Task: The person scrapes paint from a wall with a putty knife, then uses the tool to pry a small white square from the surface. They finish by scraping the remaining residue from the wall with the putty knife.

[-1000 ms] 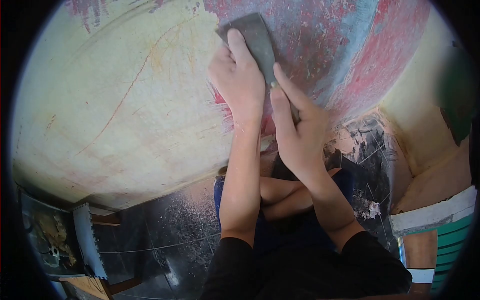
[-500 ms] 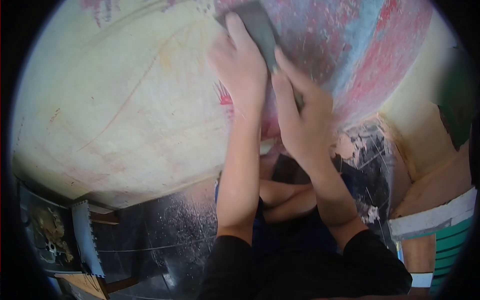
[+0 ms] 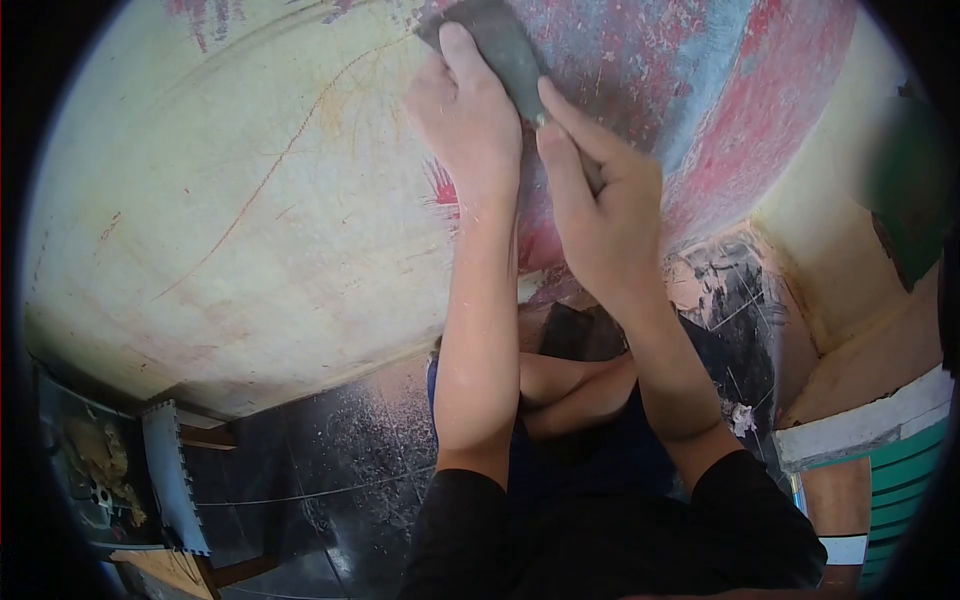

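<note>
A grey scraper (image 3: pixel 505 55) with a wide flat blade lies against the painted wall (image 3: pixel 290 190) at the top centre. My left hand (image 3: pixel 470 115) grips the blade's left side, its thumb flat on the face and the other fingers curled mostly out of sight. The handle is in my right hand (image 3: pixel 605 205), with the index finger stretched along toward the blade. Red and blue worn paint (image 3: pixel 650 80) covers the wall right of the blade, while the left part is pale yellowish white with a thin reddish line.
My crossed legs (image 3: pixel 580 400) are below my forearms. Dust and flakes speckle the dark tiled floor (image 3: pixel 350 470). At lower left stands a wooden item (image 3: pixel 180 570) beside a notched grey panel (image 3: pixel 175 480). A green ribbed surface (image 3: pixel 905 500) is at lower right.
Both hands and the scraper have shifted slightly left and up along the wall. My grip looks the same.
</note>
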`<move>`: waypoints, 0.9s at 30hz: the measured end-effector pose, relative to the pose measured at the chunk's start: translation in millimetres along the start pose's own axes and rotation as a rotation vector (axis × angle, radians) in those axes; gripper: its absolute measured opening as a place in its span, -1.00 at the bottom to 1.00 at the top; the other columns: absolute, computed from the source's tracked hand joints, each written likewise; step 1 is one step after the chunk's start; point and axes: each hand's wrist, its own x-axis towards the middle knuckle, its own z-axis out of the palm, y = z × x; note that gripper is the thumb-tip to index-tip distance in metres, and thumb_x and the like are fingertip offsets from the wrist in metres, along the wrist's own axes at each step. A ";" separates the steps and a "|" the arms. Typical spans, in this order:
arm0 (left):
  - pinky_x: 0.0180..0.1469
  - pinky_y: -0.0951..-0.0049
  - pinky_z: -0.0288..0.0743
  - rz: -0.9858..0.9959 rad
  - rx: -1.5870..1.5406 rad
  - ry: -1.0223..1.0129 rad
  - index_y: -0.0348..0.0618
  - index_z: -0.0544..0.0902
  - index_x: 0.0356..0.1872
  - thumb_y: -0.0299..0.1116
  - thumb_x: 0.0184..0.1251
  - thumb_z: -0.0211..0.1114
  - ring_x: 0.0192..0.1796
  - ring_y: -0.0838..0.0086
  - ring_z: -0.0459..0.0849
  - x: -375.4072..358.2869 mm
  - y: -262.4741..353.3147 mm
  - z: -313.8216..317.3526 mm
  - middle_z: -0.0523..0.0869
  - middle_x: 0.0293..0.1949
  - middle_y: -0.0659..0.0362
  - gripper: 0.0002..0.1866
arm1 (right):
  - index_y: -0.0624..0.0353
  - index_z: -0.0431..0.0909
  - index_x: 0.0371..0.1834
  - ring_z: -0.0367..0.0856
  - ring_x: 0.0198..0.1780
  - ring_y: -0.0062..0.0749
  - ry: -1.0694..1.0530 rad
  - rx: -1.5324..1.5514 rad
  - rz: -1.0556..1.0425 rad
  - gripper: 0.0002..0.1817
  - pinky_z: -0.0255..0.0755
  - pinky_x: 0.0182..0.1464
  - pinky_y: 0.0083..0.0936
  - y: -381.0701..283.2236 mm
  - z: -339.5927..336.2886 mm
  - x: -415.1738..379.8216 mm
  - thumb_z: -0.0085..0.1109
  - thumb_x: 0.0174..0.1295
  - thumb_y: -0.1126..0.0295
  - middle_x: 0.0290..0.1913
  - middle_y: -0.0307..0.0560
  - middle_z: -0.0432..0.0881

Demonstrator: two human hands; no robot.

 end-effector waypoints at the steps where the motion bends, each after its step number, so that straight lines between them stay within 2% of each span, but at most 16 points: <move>1: -0.39 0.16 0.34 0.065 0.048 -0.012 -0.44 0.47 -0.59 -0.14 0.68 0.10 -0.54 0.45 0.38 -3.4 -4.7 -3.3 0.47 -0.68 0.00 -0.40 | 0.34 0.67 0.28 0.59 -0.49 -0.49 0.003 -0.022 -0.010 -0.62 0.43 -0.36 -0.38 2.3 0.0 -3.9 0.19 0.47 0.41 -0.50 0.24 0.62; 2: -0.39 0.16 0.34 0.078 0.040 -0.007 -0.44 0.47 -0.59 -0.14 0.68 0.10 -0.54 0.45 0.38 -8.6 -13.5 -6.3 0.47 -0.68 0.00 -0.40 | 0.34 0.67 0.28 0.59 -0.49 -0.49 0.006 -0.019 -0.025 -0.62 0.43 -0.36 -0.38 10.7 2.1 -10.0 0.19 0.47 0.41 -0.50 0.24 0.62; 4: -0.39 0.20 0.34 -0.133 0.158 -0.006 -0.41 0.51 -0.58 -0.13 0.69 0.09 -0.53 0.47 0.38 -17.3 -25.3 -11.7 0.48 -0.68 0.02 -0.40 | 0.34 0.67 0.28 0.44 -0.53 -0.57 0.062 0.016 -0.075 -0.62 0.37 -0.40 -0.42 23.0 9.3 -20.2 0.19 0.48 0.41 -0.58 0.09 0.52; 5: -0.39 0.20 0.34 -0.124 0.157 -0.003 -0.41 0.51 -0.58 -0.13 0.69 0.09 -0.53 0.47 0.38 -13.1 -26.8 -11.2 0.48 -0.68 0.02 -0.40 | 0.34 0.67 0.28 0.44 -0.53 -0.57 0.064 0.021 -0.083 -0.62 0.37 -0.40 -0.42 20.5 6.9 -19.0 0.19 0.48 0.41 -0.58 0.09 0.52; 7: -0.38 0.24 0.37 -0.103 0.173 -0.019 -0.37 0.55 -0.55 -0.13 0.70 0.10 -0.51 0.50 0.41 -11.3 -20.4 -10.6 0.50 -0.66 0.07 -0.43 | 0.32 0.66 0.30 0.34 -0.52 -0.63 -0.001 0.015 0.085 -0.61 0.32 -0.42 -0.46 0.0 -4.4 -15.2 0.20 0.48 0.40 -0.62 -0.06 0.42; 8: -0.38 0.24 0.37 -0.127 0.184 -0.032 -0.37 0.55 -0.55 -0.13 0.70 0.10 -0.51 0.50 0.41 -16.9 -21.4 -10.1 0.50 -0.66 0.07 -0.43 | 0.32 0.66 0.30 0.34 -0.52 -0.63 -0.001 0.006 0.114 -0.61 0.32 -0.42 -0.46 2.3 -6.4 -20.3 0.20 0.48 0.40 -0.62 -0.06 0.42; 10: -0.37 0.23 0.38 -0.125 -0.047 -0.021 -0.39 0.56 -0.52 -0.13 0.70 0.09 -0.50 0.50 0.44 -17.6 -19.0 -6.4 0.51 -0.66 0.08 -0.44 | 0.32 0.66 0.30 0.33 -0.51 -0.65 -0.016 0.084 0.104 -0.61 0.31 -0.42 -0.46 6.0 -5.1 -18.2 0.19 0.48 0.41 -0.61 -0.11 0.38; 11: -0.37 0.23 0.38 -0.115 -0.054 -0.022 -0.39 0.56 -0.52 -0.13 0.70 0.09 -0.50 0.50 0.44 -21.2 -19.6 -5.9 0.51 -0.66 0.08 -0.44 | 0.32 0.66 0.30 0.33 -0.51 -0.65 -0.011 0.084 0.092 -0.61 0.31 -0.42 -0.46 11.3 -6.4 -22.3 0.19 0.48 0.41 -0.61 -0.11 0.38; 13: -0.52 0.44 0.26 -0.081 0.019 -0.018 -0.24 0.57 -0.54 -0.14 0.67 0.13 -0.59 0.67 0.39 -22.3 -19.0 -4.4 0.54 -0.62 0.29 -0.50 | 0.32 0.67 0.28 0.38 -0.52 -0.63 -0.028 0.056 0.127 -0.63 0.34 -0.41 -0.46 20.2 -4.7 -21.9 0.19 0.48 0.42 -0.59 0.00 0.47; 14: -0.52 0.44 0.26 -0.069 0.015 -0.013 -0.24 0.57 -0.54 -0.14 0.67 0.13 -0.59 0.67 0.39 -14.3 -22.1 -3.4 0.54 -0.62 0.29 -0.50 | 0.32 0.67 0.28 0.38 -0.52 -0.63 -0.028 0.061 0.115 -0.63 0.34 -0.41 -0.46 26.3 -0.7 -18.0 0.19 0.48 0.42 -0.59 0.00 0.47; 16: -0.49 0.45 0.28 0.123 0.138 0.023 -0.26 0.60 -0.51 -0.15 0.66 0.14 -0.55 0.67 0.40 2.3 -17.8 -0.7 0.57 -0.60 0.27 -0.52 | 0.34 0.68 0.25 0.47 -0.53 -0.56 0.093 0.038 -0.140 -0.64 0.39 -0.38 -0.44 24.7 9.8 -3.6 0.20 0.47 0.44 -0.53 0.14 0.58; 17: -0.49 0.45 0.28 0.100 0.149 0.010 -0.26 0.60 -0.51 -0.15 0.66 0.14 -0.55 0.67 0.40 3.7 -16.9 -0.5 0.57 -0.60 0.27 -0.52 | 0.34 0.68 0.25 0.47 -0.53 -0.56 0.092 0.030 -0.113 -0.64 0.39 -0.38 -0.44 20.2 9.6 -2.8 0.20 0.47 0.44 -0.53 0.14 0.58; 19: -0.46 0.46 0.30 -0.025 -0.030 -0.025 -0.29 0.62 -0.51 -0.14 0.66 0.14 -0.53 0.66 0.41 17.5 -2.4 1.5 0.58 -0.58 0.27 -0.50 | 0.35 0.69 0.24 0.55 -0.52 -0.47 0.078 0.122 -0.099 -0.64 0.44 -0.36 -0.42 4.4 10.4 11.2 0.19 0.46 0.43 -0.45 0.24 0.65; 21: -0.46 0.45 0.30 0.060 0.018 -0.004 -0.32 0.61 -0.54 -0.14 0.65 0.14 -0.53 0.63 0.42 12.2 -4.0 -0.9 0.57 -0.59 0.27 -0.47 | 0.36 0.69 0.24 0.56 -0.52 -0.46 0.053 0.079 -0.091 -0.64 0.44 -0.36 -0.41 2.7 6.8 1.7 0.19 0.46 0.43 -0.46 0.23 0.65; 23: -0.41 0.18 0.33 -0.038 -0.007 -0.010 -0.41 0.45 -0.61 -0.16 0.67 0.10 -0.55 0.47 0.35 8.9 -3.6 -2.6 0.46 -0.70 0.11 -0.41 | 0.37 0.68 0.24 0.56 -0.53 -0.45 0.037 0.039 -0.096 -0.64 0.44 -0.36 -0.40 -0.1 7.2 5.3 0.18 0.46 0.44 -0.47 0.21 0.64; 27: -0.41 0.18 0.33 -0.026 0.113 -0.011 -0.43 0.48 -0.61 -0.16 0.66 0.09 -0.54 0.49 0.35 14.4 11.5 -4.0 0.46 -0.69 0.12 -0.41 | 0.42 0.67 0.23 0.57 -0.52 -0.46 0.034 0.049 -0.014 -0.63 0.43 -0.38 -0.39 -12.1 8.0 7.0 0.16 0.46 0.45 -0.51 0.17 0.61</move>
